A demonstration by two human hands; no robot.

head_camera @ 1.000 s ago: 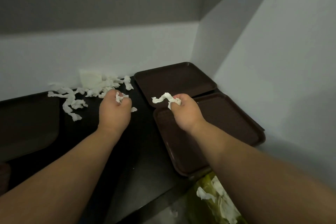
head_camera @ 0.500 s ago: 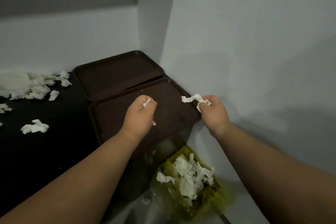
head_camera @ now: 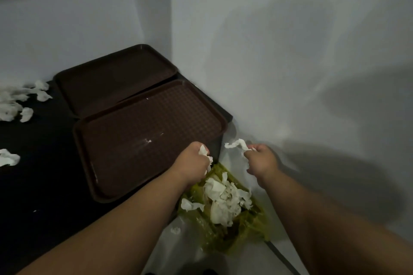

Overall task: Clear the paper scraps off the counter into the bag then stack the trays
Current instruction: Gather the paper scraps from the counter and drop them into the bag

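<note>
The left hand (head_camera: 194,162) is curled in a fist round a crumpled wad of white paper (head_camera: 203,151), with soft tufts poking out past the fingers. The right hand (head_camera: 261,162) pinches a thin twisted strip (head_camera: 237,144) of the same tissue, its loose end curling upward. Both hands hover just above the far rim of the bag (head_camera: 257,227), a limp olive-green plastic sack whose open mouth is heaped with torn white scraps (head_camera: 223,196). Just left of the bag rises the black counter (head_camera: 33,185). On the corner nearest the bag sits the near tray (head_camera: 134,140), a brown rounded rectangle with a raised rim and a fine grid texture. Beyond it from the bag lies the far tray (head_camera: 111,82), which looks smoother. Farthest from the bag, fluffy loose scraps (head_camera: 13,100) litter the counter.
</note>
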